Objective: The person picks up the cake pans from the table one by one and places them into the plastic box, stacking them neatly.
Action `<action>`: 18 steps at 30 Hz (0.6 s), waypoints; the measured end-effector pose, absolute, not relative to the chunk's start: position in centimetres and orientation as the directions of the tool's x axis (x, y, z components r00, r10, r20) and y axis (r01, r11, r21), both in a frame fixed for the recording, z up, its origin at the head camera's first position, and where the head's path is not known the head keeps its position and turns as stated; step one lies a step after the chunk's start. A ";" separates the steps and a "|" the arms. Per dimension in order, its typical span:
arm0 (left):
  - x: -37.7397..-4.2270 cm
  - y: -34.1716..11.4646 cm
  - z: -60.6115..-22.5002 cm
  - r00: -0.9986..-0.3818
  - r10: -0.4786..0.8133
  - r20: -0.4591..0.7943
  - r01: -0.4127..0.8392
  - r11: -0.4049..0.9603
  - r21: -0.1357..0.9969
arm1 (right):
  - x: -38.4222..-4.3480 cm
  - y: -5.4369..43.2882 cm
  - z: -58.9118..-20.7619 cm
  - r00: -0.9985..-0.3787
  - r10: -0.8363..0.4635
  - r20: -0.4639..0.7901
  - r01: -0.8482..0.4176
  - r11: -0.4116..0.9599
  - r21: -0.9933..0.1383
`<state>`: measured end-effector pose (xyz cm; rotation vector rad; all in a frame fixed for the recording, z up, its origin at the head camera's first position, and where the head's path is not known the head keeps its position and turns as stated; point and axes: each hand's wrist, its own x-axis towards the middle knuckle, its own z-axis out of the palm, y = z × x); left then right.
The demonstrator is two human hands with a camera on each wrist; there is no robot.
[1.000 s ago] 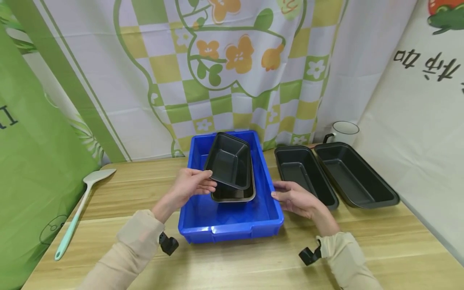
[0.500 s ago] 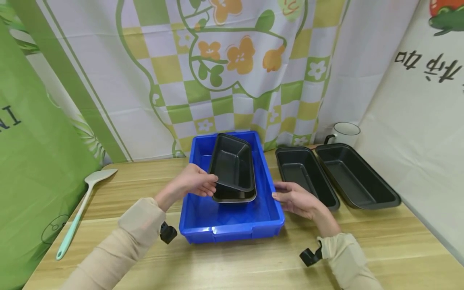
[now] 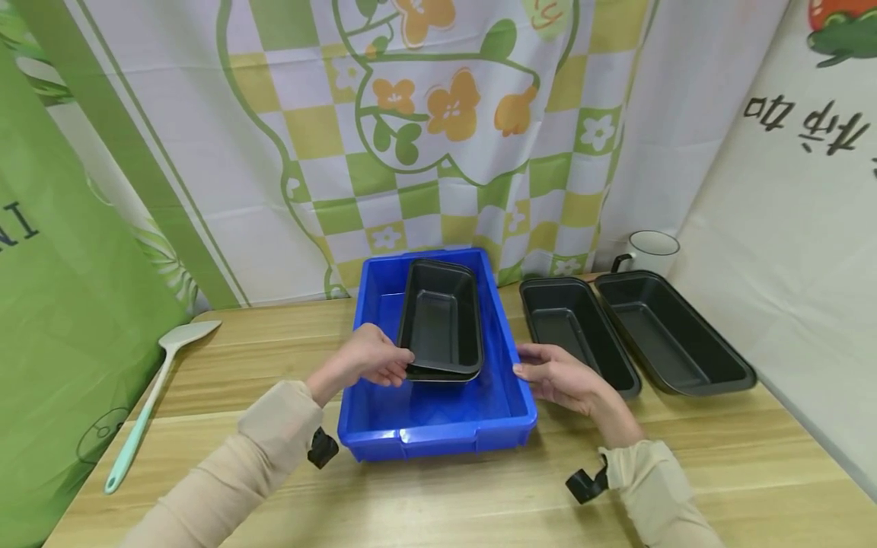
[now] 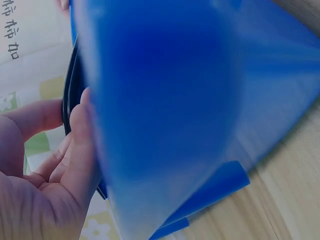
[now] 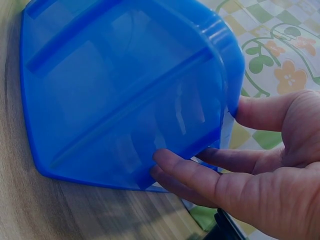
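My left hand pinches the near left corner of a black loaf pan inside a blue plastic bin. Beneath that pan sits another dark pan, of which mainly the near rim shows. The held pan's near edge is slightly raised above it. In the left wrist view, thumb and fingers close on the pan's dark rim; the bin wall hides the rest. My right hand holds the bin's right rim, thumb on the edge and fingers against the outer wall.
Two more black loaf pans, a smaller one and a larger one, stand right of the bin. Behind them is a white mug. A spatula with a mint handle lies at the left. Printed cloths hang around the wooden table.
My left hand has lowered the held pan's near end and brought the pan towards me, straighter over the one beneath. The right hand has stayed on the bin rim.
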<state>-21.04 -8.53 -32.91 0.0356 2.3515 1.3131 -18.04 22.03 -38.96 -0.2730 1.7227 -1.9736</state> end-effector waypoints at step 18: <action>-20.8 -8.4 -33.7 -0.888 0.236 -0.394 -0.195 0.584 0.788 | -18.0 22.0 -38.9 -0.853 -0.492 -0.175 0.236 -0.065 -0.970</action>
